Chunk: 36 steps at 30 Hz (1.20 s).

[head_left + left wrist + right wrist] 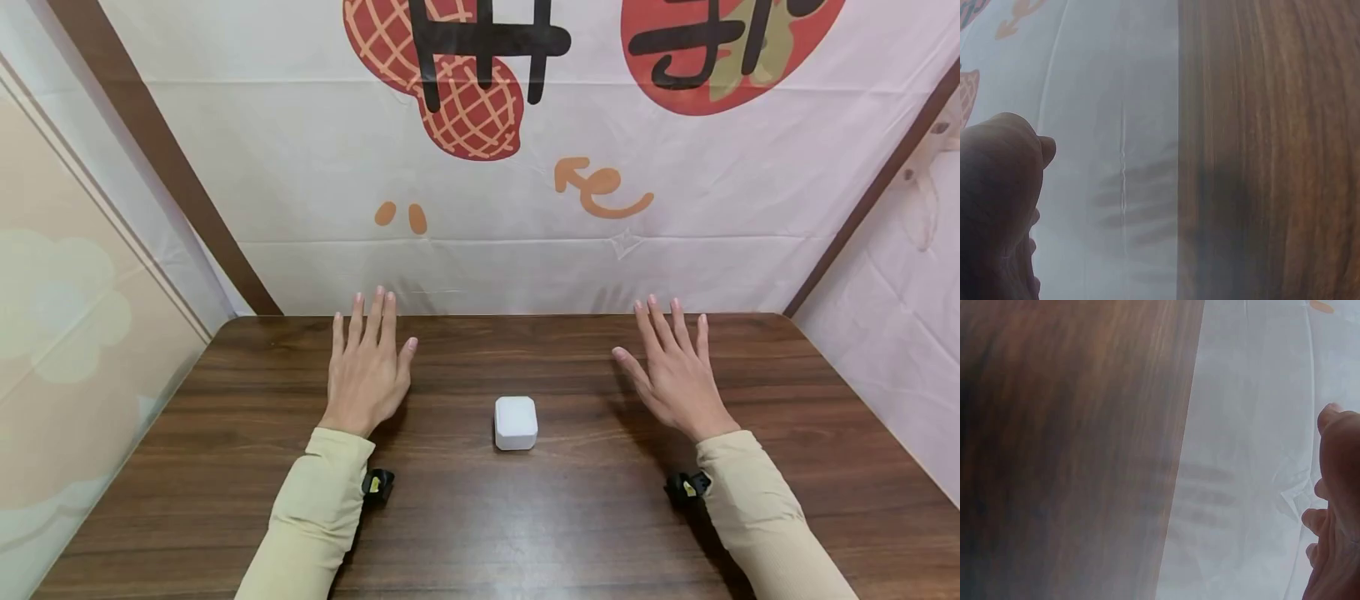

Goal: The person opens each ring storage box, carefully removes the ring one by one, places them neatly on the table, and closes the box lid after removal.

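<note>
Sitting on the bench (450, 521): a small white box (516, 422) with cut corners, between the left hand (367, 379) and the right hand (678, 383), nearer the person than either set of fingertips and touched by neither

Empty palms: the step in hand looks like a ready pose, both arms reaching forward and nothing gripped, so work on the white box appears not yet begun

Gap to the white box: any move on it would call for drawing a hand inward and back toward the person, then closing thumb and fingers on its sides

Left hand: spread palm down, fingers straight and lightly fanned, thumb held apart on the box side; it holds nothing, and appears raised above the bench

Right hand: spread likewise, fingers fanned wider, thumb pointing inward; it too holds nothing and appears raised

Pale sleeves (318, 508): one on each forearm, with a black device (377, 485) at the left wrist and another at the right

Printed cloth (300, 200): hung behind the bench's far edge, finger shadows falling on it in both wrist views
</note>
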Available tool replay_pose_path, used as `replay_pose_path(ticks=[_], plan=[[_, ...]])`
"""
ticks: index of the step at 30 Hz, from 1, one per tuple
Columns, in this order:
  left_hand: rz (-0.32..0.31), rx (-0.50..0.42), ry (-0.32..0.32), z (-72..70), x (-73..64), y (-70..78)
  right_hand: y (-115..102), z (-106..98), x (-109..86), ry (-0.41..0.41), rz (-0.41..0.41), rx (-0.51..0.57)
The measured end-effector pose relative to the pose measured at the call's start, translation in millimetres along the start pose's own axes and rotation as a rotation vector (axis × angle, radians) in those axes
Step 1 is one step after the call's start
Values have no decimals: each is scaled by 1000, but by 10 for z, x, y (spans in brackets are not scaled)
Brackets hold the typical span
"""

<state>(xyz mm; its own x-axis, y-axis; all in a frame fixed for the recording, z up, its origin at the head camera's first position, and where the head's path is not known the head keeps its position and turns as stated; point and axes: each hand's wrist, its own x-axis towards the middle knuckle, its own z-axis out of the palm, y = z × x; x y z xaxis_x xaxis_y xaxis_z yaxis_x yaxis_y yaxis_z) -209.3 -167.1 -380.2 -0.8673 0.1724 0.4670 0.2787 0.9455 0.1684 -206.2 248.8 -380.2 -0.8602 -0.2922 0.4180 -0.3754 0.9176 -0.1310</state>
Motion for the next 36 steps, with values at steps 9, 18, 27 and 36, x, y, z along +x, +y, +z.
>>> replay_pose_path(ticks=[9,18,27,36], plan=[[2,2,-4,2,-19,9,-61,-17,29,-10,4,3],[14,-63,-12,38,-30,97,-148,-37,-1,15,-34,42],[23,-336,-127,16,-30,283,-232,-87,5,-47,-52,236],[10,-572,-309,60,-116,445,-345,-173,-73,-144,44,390]])
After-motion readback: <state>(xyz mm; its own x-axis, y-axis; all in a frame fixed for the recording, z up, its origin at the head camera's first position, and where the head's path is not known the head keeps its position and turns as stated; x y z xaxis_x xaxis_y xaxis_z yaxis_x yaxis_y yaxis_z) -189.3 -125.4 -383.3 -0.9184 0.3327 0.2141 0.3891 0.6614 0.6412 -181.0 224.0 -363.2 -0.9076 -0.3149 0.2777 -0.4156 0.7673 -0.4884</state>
